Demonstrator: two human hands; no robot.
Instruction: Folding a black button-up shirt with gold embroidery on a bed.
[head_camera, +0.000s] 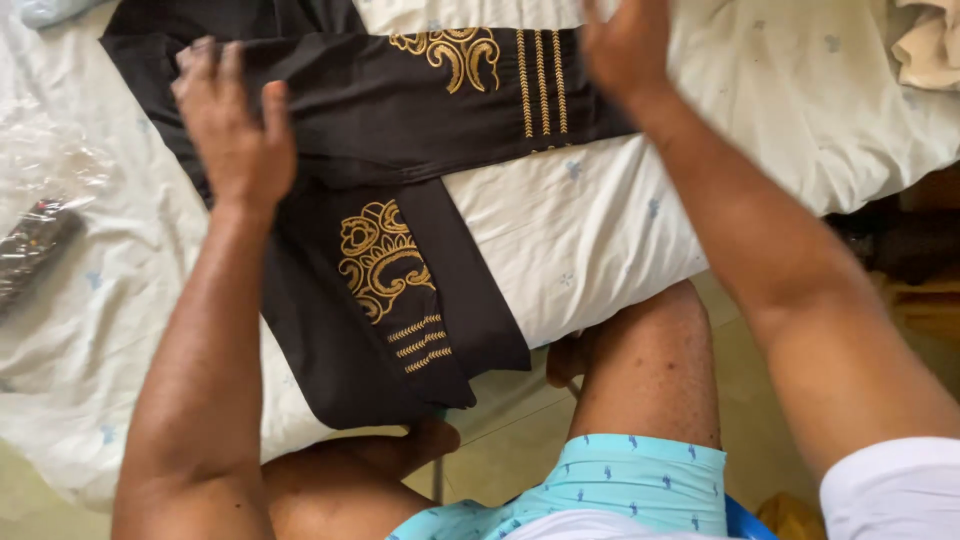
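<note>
A black garment with gold embroidery lies on a white bed sheet. One sleeve is folded across the top and shows gold stripes; another part hangs over the bed's edge. My left hand presses flat on the garment's left side, fingers spread. At the top, my right hand rests on the cuff end of the folded sleeve; its fingers are partly cut off by the frame.
A dark object in clear plastic wrap lies at the left on the bed. A cream cloth sits at the top right corner. My knees and the tiled floor show below the bed edge.
</note>
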